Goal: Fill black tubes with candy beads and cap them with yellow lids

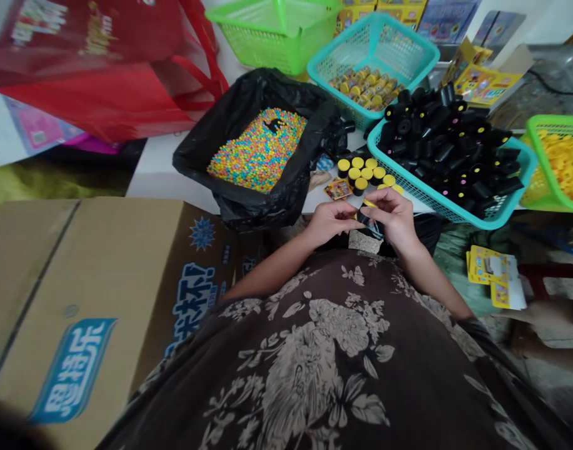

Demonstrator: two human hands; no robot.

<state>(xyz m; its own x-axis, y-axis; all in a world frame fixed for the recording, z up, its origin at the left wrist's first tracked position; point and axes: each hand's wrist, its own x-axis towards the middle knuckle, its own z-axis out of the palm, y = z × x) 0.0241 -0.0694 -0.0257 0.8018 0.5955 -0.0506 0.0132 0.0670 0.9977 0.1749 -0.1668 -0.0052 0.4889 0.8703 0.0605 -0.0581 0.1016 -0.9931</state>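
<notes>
Close to the front edge of the table, my left hand [332, 222] and my right hand [392, 217] pinch a small black canister [363, 217] with a yellow end between their fingertips. Something thin and shiny shows below it, too small to make out. Just beyond my hands, several black canisters with yellow lids [360, 184] stand upright in a group. Small printed cards [338, 189] lie beside them, near my left hand. To the right, a turquoise basket [448, 211] is heaped with loose black canisters [438, 134].
Colourful beads fill a black-bag-lined container [249, 209]. A turquoise basket [321, 65] holds yellow-capped tubes; a green basket [532, 134] holds yellow pieces. An empty-looking green basket [272, 53], red bag [140, 69] and carton [103, 281] stand leftward. Another person's arm [551, 322] is at right, near yellow cards [495, 272].
</notes>
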